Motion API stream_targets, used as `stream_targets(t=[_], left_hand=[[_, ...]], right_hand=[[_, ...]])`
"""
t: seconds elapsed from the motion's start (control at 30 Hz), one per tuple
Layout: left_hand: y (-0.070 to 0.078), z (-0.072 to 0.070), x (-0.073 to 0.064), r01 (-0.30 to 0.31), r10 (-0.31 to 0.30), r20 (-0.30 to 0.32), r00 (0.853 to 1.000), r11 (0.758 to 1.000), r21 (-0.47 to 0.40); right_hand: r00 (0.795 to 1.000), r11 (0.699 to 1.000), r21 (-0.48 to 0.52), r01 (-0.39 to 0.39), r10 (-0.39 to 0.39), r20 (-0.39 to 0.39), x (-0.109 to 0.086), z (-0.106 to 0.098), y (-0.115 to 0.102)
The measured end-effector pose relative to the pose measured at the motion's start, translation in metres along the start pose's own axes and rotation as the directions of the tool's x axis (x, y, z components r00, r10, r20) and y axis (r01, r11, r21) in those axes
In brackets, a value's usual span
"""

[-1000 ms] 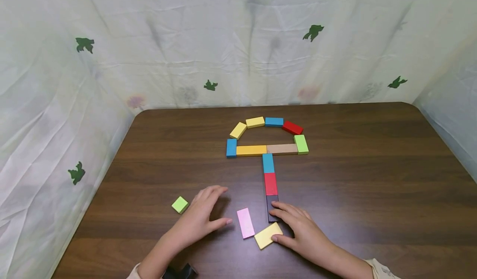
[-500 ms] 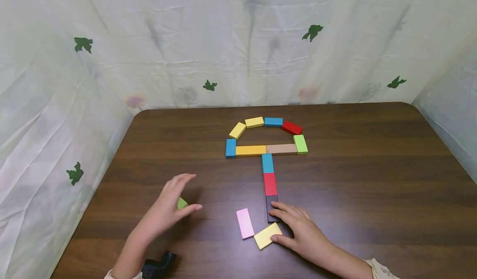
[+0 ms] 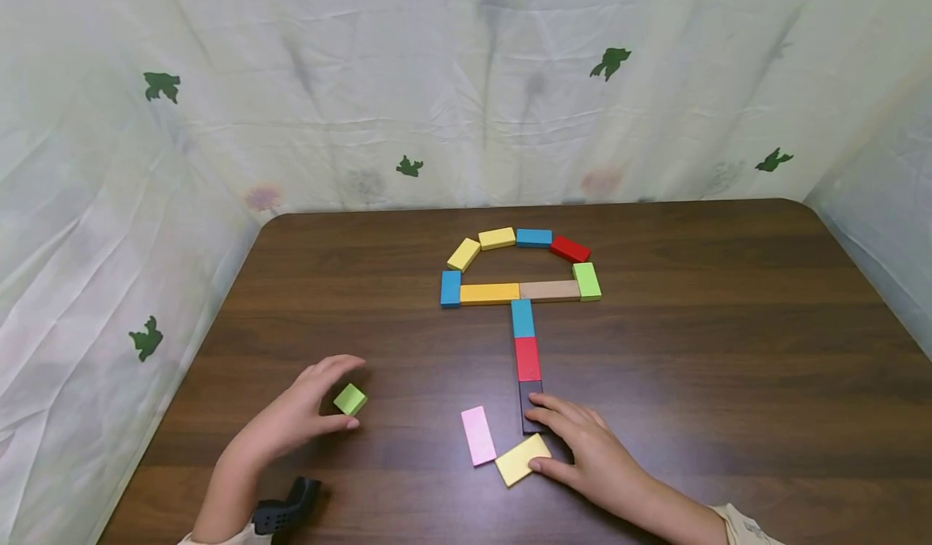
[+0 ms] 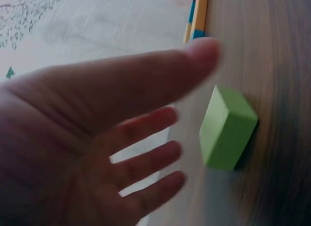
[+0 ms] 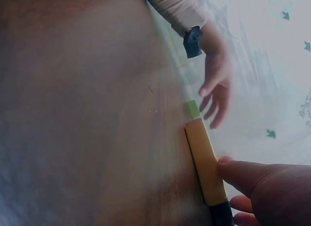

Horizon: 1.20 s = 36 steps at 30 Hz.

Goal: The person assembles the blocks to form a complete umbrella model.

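Note:
My left hand (image 3: 309, 403) is spread around a small green block (image 3: 351, 400) on the table at the left. In the left wrist view the green block (image 4: 228, 129) stands apart from the thumb and the straight fingers. My right hand (image 3: 582, 448) rests at the bottom of the column, its fingertips on a dark block (image 3: 531, 407). Its thumb touches the edge of a pale yellow block (image 3: 520, 462); in the right wrist view that yellow block (image 5: 204, 163) lies against the thumb tip. A pink block (image 3: 478, 436) lies flat to the left of the yellow one.
Above the dark block run a red block (image 3: 527, 358) and a blue block (image 3: 523, 318). They meet a row of an orange block (image 3: 489, 293) and a brown block (image 3: 549, 290), topped by an arch of coloured blocks. A patterned cloth (image 3: 437, 84) hangs behind the table.
My left hand has moved left and back, from beside the pink block, past the green block, to around it. The right hand and the laid blocks have stayed in place.

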<state>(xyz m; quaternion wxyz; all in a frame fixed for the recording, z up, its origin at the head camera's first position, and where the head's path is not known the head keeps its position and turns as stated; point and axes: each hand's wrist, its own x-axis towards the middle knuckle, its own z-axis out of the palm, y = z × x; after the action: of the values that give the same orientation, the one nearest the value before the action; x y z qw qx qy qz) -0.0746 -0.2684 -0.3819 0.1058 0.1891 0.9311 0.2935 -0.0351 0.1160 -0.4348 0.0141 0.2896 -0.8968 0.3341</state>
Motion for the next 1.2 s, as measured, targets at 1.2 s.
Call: stream_targets(t=[1.2], left_hand=[[-0.002, 0.021, 0.021, -0.086, 0.09, -0.061, 0.994, 0.994, 0.062]], right_hand=[[1.0, 1.0, -0.005, -0.001, 0.001, -0.015, 0.0, 0.002, 0.002]])
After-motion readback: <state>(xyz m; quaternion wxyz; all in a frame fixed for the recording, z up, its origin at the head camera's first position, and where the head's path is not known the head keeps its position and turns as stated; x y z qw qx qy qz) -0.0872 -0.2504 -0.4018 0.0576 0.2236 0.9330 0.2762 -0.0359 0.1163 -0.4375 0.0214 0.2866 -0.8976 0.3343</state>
